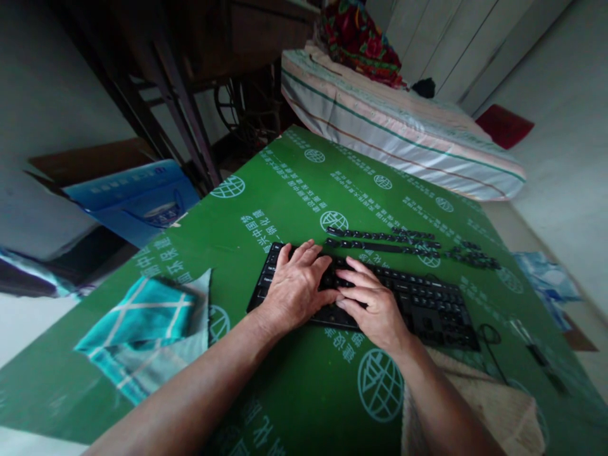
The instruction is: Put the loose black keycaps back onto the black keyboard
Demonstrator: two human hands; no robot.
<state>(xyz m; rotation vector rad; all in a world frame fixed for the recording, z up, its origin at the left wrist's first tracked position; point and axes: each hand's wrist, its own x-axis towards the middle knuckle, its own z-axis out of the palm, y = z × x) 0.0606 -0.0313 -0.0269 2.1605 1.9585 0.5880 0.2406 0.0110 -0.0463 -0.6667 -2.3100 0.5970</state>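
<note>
A black computer keyboard [437, 310] lies on the green table in front of me, with part of its keys removed and bare sockets showing. My left hand [297, 285] rests palm down across its left part, fingers stretched over the top edge. Over the middle is my right hand [375, 304], its fingers apart and pointing left, the tips touching the keyboard near my left thumb. I see nothing held in either hand, though the spot between them is partly hidden. Loose black keycaps [389, 244] lie in rows behind the keyboard.
A teal checked cloth [147, 316] lies at the left and a beige cloth [479, 399] at the right front of the green table [294, 392]. A brush-like tool [539, 351] lies near the right edge. Beyond are a bed [403, 126] and a blue box [137, 196].
</note>
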